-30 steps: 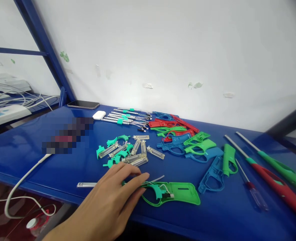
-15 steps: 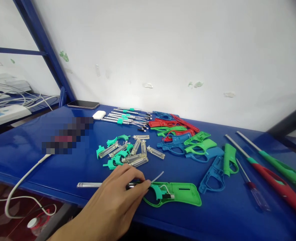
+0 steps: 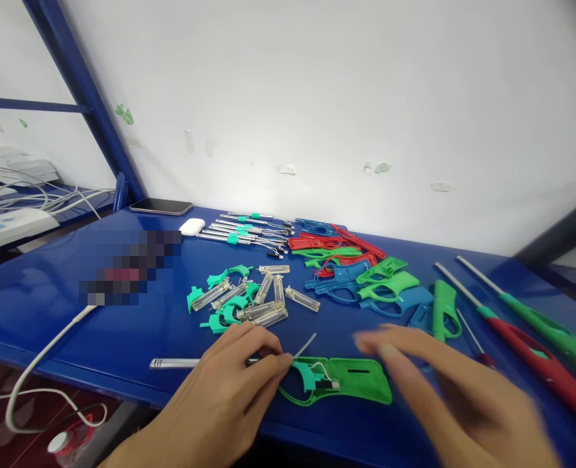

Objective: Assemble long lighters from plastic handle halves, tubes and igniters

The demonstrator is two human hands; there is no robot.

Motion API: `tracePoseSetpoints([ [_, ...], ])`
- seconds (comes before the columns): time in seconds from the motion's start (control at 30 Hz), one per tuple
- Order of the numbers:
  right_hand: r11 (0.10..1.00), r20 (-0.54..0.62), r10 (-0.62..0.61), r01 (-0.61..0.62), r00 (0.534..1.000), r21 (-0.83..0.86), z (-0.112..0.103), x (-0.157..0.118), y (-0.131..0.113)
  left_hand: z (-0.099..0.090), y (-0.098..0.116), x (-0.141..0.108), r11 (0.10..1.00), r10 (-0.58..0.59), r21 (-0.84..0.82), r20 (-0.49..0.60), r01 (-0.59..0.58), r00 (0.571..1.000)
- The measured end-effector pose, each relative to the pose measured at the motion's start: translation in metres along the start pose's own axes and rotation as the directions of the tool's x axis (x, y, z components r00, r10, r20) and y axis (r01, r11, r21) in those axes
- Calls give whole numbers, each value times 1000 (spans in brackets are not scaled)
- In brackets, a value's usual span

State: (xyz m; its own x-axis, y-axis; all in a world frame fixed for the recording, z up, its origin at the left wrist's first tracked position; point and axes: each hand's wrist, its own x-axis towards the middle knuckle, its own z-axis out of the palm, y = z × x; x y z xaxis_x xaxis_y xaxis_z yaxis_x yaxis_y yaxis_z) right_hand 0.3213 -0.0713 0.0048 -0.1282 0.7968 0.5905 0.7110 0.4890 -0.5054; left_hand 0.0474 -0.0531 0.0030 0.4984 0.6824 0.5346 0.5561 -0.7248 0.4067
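My left hand [image 3: 236,383] is closed, thumb and fingertips pinched over the front part of a green lighter half-shell [image 3: 361,380] on the bench. A metal lighter tube [image 3: 173,363] sticks out to the left from under the hand. Inside the shell lie a teal trigger [image 3: 309,376] and a white wire with a small end piece. A thin clear tube [image 3: 305,346] slants up by my left fingertips. My right hand [image 3: 444,383], smeared by motion, hovers at the shell's right end, thumb and forefinger apart, with nothing visible between them.
Behind lie teal triggers and clear fuel tanks [image 3: 301,299], metal tubes with wires [image 3: 227,227], and red, green and blue shells [image 3: 339,286]. On the right are a screwdriver [image 3: 471,331] and two whole lighters [image 3: 526,354]. A phone [image 3: 161,207] and white case [image 3: 192,227] sit at the back left.
My right hand has come into view from the right, up to the shell's end, and now covers part of the screwdriver and a blue shell. My left hand has stayed in place.
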Motion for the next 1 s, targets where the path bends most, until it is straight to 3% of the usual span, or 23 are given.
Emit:
tracePoseSetpoints([
  [0.07, 999, 112, 46, -44, 993, -18, 16, 18, -4, 1, 0, 0, 1000, 11, 5, -20, -11, 1000],
  [0.23, 1000, 230, 4, -7, 973, 12, 40, 35, -12, 4, -2, 0, 1000, 19, -6, -27, -19, 999],
  [0.67, 974, 144, -106, 74, 984, 216, 31, 32, -22, 6, -3, 0, 999, -45, -16, -7, 45, 999],
  [1.0, 989, 240, -10, -26, 971, 144, 28, 24, -13, 8, -7, -3, 999, 23, 26, -44, -22, 999],
])
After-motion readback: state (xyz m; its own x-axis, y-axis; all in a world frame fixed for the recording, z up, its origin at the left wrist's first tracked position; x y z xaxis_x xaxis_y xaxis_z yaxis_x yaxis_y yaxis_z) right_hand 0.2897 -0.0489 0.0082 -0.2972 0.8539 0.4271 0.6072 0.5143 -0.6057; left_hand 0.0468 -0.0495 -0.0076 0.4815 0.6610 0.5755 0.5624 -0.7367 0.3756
